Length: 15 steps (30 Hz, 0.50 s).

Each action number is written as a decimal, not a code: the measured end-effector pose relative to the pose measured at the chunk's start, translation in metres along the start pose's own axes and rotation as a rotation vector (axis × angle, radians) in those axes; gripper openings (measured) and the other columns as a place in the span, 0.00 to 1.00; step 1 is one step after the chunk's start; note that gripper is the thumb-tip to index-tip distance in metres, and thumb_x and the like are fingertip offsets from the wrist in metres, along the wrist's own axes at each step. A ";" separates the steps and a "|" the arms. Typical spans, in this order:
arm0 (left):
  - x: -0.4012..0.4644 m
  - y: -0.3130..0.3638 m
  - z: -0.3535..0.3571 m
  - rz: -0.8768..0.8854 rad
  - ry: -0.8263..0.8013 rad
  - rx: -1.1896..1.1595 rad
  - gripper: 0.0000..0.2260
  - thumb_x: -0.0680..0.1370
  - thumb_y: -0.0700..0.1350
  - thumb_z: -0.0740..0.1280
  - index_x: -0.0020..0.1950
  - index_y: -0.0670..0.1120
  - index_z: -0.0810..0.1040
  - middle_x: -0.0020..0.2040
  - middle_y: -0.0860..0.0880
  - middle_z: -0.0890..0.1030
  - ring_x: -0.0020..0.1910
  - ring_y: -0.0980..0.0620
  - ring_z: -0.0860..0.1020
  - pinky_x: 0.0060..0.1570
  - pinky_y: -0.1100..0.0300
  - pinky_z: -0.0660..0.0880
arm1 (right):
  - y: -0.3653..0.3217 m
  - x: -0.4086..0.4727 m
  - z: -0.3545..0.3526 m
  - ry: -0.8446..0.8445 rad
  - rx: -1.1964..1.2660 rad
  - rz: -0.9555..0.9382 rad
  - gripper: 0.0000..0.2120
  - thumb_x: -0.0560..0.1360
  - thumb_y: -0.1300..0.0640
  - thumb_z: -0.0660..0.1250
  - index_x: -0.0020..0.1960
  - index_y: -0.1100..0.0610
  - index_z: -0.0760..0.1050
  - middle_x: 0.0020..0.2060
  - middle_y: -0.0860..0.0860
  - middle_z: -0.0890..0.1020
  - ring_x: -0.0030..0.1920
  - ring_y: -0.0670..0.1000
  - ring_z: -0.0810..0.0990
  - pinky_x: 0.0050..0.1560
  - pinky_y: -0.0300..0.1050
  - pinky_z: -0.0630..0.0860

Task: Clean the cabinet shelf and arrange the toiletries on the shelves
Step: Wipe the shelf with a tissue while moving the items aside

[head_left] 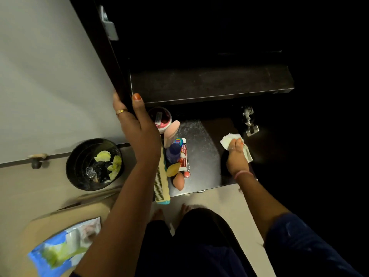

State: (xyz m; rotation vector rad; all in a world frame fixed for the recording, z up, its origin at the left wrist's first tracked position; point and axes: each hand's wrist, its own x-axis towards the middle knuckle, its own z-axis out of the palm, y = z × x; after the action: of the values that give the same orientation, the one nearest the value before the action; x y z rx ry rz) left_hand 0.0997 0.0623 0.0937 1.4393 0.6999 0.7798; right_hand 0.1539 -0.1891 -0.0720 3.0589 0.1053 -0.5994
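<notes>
Step in hand: cleaning, by my reading; the lower shelf (199, 148) is being wiped while the toiletries wait to one side.
Right hand (236, 154): its fingers (238, 141) lie close together and press down on a white wipe (229, 141), which spreads out beneath and beyond the fingertips; whether the thumb also pinches the wipe I cannot tell.
Left hand (137, 124): fingers straight and slightly spread, the thumb on one face of the open cabinet door (60, 76) and the other fingers on its dark edge, steadying rather than clutching it.
Toiletries (174, 152): bunched on the lower shelf just under the left palm and well to the left of the wiping fingers; a pink-lidded jar (161, 118), a peach tube (171, 129), a blue bottle (173, 151), a comb (161, 176) overhanging the front lip.
Shelf surface: dusty streaks show between the wipe and the toiletries, so that strip looks unfinished.
Upper shelf (209, 84): dark and bare where visible, beyond the left fingertips.
Next move calls for: sweeping the wipe leftward toward the pile, then shifting the items so the patch under them can be reached; care near the comb, which could be nudged off.
Beside: a black bin (93, 164) holding used wipes, left of the left wrist; a blue wipes pack (65, 248) below the forearm.
</notes>
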 end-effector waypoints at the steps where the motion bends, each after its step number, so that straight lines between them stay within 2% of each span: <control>1: 0.000 -0.001 0.000 0.011 -0.007 0.001 0.24 0.81 0.49 0.56 0.75 0.42 0.56 0.71 0.41 0.68 0.70 0.46 0.68 0.68 0.45 0.68 | -0.008 0.019 -0.006 -0.011 -0.025 -0.020 0.30 0.76 0.66 0.53 0.73 0.73 0.44 0.73 0.70 0.50 0.75 0.67 0.48 0.75 0.51 0.43; 3: 0.000 -0.002 -0.001 0.026 -0.022 -0.015 0.23 0.81 0.47 0.56 0.75 0.43 0.56 0.70 0.41 0.69 0.69 0.47 0.69 0.67 0.45 0.69 | -0.026 0.054 -0.025 -0.033 -0.013 -0.054 0.33 0.75 0.64 0.59 0.73 0.72 0.46 0.73 0.70 0.52 0.75 0.66 0.50 0.75 0.50 0.44; 5: 0.001 -0.004 -0.001 0.049 -0.020 -0.026 0.22 0.81 0.46 0.55 0.74 0.43 0.57 0.70 0.43 0.70 0.68 0.48 0.70 0.66 0.45 0.70 | -0.045 0.080 -0.047 -0.018 0.075 -0.081 0.34 0.72 0.63 0.64 0.73 0.69 0.53 0.72 0.67 0.58 0.74 0.63 0.56 0.75 0.48 0.50; 7: 0.002 -0.005 0.000 0.071 -0.015 -0.014 0.21 0.82 0.45 0.55 0.74 0.43 0.58 0.69 0.44 0.71 0.67 0.50 0.71 0.66 0.47 0.70 | -0.059 0.096 -0.060 -0.008 0.181 -0.085 0.27 0.74 0.61 0.64 0.71 0.65 0.63 0.71 0.62 0.65 0.71 0.60 0.64 0.72 0.47 0.58; 9: 0.002 -0.004 0.002 0.080 -0.011 -0.004 0.20 0.82 0.43 0.55 0.74 0.43 0.58 0.68 0.45 0.71 0.66 0.51 0.71 0.65 0.49 0.71 | -0.066 0.100 -0.060 -0.051 0.162 -0.064 0.21 0.78 0.60 0.60 0.70 0.63 0.66 0.70 0.61 0.67 0.70 0.59 0.66 0.69 0.47 0.62; 11: 0.002 -0.004 0.002 0.075 -0.001 -0.015 0.19 0.82 0.43 0.55 0.73 0.42 0.58 0.67 0.44 0.71 0.66 0.50 0.71 0.65 0.48 0.71 | -0.071 0.099 -0.051 -0.026 0.158 -0.079 0.22 0.79 0.60 0.57 0.72 0.63 0.62 0.72 0.62 0.63 0.72 0.59 0.62 0.71 0.47 0.59; 14: 0.002 -0.006 0.005 0.090 0.013 -0.023 0.20 0.82 0.43 0.55 0.73 0.42 0.59 0.68 0.42 0.70 0.67 0.48 0.71 0.65 0.45 0.70 | -0.081 0.089 -0.031 -0.033 0.192 -0.301 0.27 0.78 0.65 0.55 0.76 0.60 0.53 0.76 0.61 0.48 0.77 0.61 0.46 0.76 0.48 0.44; 15: 0.002 -0.007 0.006 0.093 0.018 -0.018 0.19 0.82 0.43 0.55 0.73 0.42 0.59 0.68 0.42 0.70 0.67 0.48 0.71 0.65 0.45 0.70 | -0.085 0.084 -0.028 -0.051 0.198 -0.344 0.28 0.78 0.67 0.54 0.76 0.57 0.52 0.76 0.60 0.45 0.77 0.60 0.43 0.76 0.49 0.43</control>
State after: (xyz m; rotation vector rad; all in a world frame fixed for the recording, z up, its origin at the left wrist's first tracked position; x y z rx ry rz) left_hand 0.1059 0.0612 0.0874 1.4581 0.6419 0.8699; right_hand 0.2365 -0.0979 -0.0785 3.2354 0.6175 -0.7423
